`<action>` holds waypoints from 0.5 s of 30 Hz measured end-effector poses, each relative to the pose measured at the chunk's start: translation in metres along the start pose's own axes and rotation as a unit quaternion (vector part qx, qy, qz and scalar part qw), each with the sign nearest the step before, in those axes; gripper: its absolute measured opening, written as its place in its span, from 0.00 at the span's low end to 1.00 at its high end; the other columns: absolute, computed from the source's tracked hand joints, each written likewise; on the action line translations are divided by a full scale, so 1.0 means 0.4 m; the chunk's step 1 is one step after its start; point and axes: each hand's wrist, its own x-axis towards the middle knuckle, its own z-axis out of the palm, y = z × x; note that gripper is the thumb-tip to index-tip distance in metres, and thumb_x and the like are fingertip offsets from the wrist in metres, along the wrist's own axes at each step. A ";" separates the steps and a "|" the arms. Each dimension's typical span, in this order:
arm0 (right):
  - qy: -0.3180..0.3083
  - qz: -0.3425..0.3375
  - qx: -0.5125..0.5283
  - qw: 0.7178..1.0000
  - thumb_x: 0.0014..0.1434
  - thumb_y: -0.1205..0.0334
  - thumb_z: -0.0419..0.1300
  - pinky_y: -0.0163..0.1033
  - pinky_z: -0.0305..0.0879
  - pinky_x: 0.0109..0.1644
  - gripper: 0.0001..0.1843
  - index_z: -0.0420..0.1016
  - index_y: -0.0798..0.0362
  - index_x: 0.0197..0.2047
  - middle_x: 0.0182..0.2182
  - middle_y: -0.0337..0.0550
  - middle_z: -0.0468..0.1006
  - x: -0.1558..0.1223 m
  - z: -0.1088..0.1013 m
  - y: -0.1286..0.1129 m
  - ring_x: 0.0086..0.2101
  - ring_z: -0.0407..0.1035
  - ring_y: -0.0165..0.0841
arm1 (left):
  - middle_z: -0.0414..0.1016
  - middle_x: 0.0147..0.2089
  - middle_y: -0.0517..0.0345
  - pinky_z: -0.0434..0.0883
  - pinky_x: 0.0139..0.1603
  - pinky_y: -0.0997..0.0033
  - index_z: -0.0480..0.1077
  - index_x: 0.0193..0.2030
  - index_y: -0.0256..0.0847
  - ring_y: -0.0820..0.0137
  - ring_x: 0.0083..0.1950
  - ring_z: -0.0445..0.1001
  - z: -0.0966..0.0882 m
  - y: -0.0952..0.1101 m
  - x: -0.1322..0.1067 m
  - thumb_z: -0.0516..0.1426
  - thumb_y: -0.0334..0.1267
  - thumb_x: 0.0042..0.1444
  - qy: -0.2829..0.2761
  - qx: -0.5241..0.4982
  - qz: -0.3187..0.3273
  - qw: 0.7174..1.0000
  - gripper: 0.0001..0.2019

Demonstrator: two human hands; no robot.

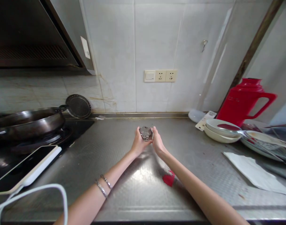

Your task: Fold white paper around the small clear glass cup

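Both hands meet around a small round cup (146, 133), see-through or silvery with a wavy dark rim, which looks like a glass. Its left side is wrapped by my left hand (140, 143), whose wrist carries two metal bracelets (103, 186). On the opposite side, my right hand (157, 142) presses against the cup with its fingers closed. The cup's lower part is hidden by the hands. Beneath them lies the steel countertop (124, 137), and a red scrap (168, 178) rests beside my right forearm.
At left, a steel pan (28, 120) sits on the stove, with a phone (23, 168) and white cable (51, 186) in front. At right stand a red thermos (241, 101), stacked bowls (222, 128) and plates, near a white paper (255, 172). Wall sockets (165, 76) are behind.
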 end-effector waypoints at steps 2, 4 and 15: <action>0.017 0.001 -0.005 1.000 0.55 0.34 0.47 0.37 0.66 0.46 0.34 0.77 0.56 0.41 0.33 0.43 0.80 0.015 -0.019 -0.005 0.41 0.72 0.38 | 0.64 0.59 0.39 0.59 0.62 0.48 0.51 0.63 0.36 0.52 0.62 0.62 0.000 -0.012 0.004 0.69 0.34 0.35 -0.061 -0.042 0.000 0.997 0.48; 0.021 0.012 -0.003 1.000 0.55 0.34 0.46 0.38 0.67 0.44 0.35 0.76 0.56 0.42 0.34 0.45 0.80 0.031 -0.040 -0.016 0.40 0.73 0.38 | 0.65 0.59 0.40 0.62 0.61 0.49 0.54 0.63 0.37 0.53 0.61 0.64 -0.003 -0.016 0.011 0.67 0.35 0.39 -0.109 -0.093 -0.002 0.990 0.43; -0.066 0.030 -0.051 0.996 0.59 0.35 0.39 0.40 0.68 0.40 0.39 0.78 0.58 0.41 0.31 0.50 0.81 0.029 -0.044 -0.031 0.36 0.74 0.40 | 0.74 0.50 0.45 0.69 0.55 0.56 0.64 0.53 0.37 0.60 0.50 0.74 -0.028 -0.004 0.027 0.71 0.37 0.33 -0.150 -0.085 -0.023 0.985 0.38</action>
